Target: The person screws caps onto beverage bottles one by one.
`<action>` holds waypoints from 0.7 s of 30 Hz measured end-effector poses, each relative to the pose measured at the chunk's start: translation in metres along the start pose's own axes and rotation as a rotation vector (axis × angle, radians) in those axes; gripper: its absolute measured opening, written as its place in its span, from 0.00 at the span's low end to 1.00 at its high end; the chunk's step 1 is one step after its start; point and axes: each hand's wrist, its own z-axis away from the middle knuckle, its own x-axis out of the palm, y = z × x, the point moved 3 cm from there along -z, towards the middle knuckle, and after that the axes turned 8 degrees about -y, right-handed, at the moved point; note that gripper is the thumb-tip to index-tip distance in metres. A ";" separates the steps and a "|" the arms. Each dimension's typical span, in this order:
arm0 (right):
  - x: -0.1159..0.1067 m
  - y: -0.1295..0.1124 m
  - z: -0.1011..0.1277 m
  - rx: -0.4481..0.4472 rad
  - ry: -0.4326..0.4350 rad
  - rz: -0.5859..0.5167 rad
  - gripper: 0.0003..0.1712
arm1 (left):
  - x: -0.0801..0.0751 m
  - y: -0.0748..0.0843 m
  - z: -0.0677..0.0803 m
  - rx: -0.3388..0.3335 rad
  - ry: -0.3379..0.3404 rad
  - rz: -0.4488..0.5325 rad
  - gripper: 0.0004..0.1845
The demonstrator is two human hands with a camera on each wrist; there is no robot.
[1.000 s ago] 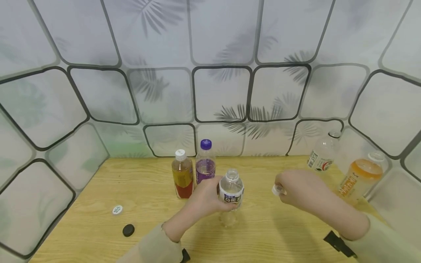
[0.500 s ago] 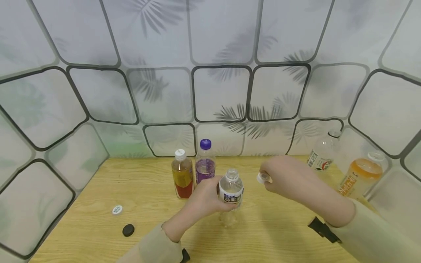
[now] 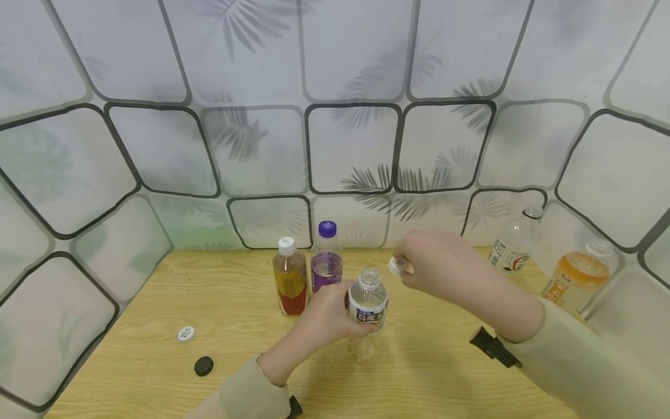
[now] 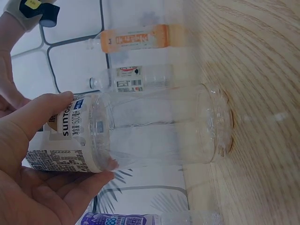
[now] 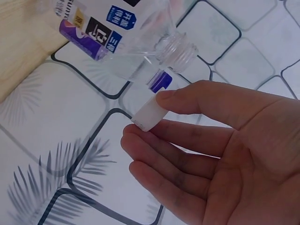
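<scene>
Fingertips (image 5: 161, 104) of the right hand (image 3: 445, 267) pinching a white cap (image 3: 396, 266), now carried up and leftward from right of centre to just above-right of the open neck; closer to capping. Left hand (image 3: 327, 317) wrapped round the empty clear bottle (image 3: 367, 302), mid-frame on the table (image 3: 131, 361). Behind: amber bottle (image 3: 290, 279) and purple bottle (image 3: 327, 262), partly filled, capped.

This is looking like a staged recording booth rather than a lived-in room: translucent panels (image 3: 350, 145) printed with palm leaves in black frames are enclosing a light wooden surface (image 3: 157, 302), where assorted drink bottles (image 3: 290, 276) are standing.
</scene>
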 end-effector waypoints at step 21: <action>-0.013 -0.031 -0.008 -0.050 0.016 0.023 0.07 | 0.001 -0.001 0.000 0.000 -0.007 0.000 0.32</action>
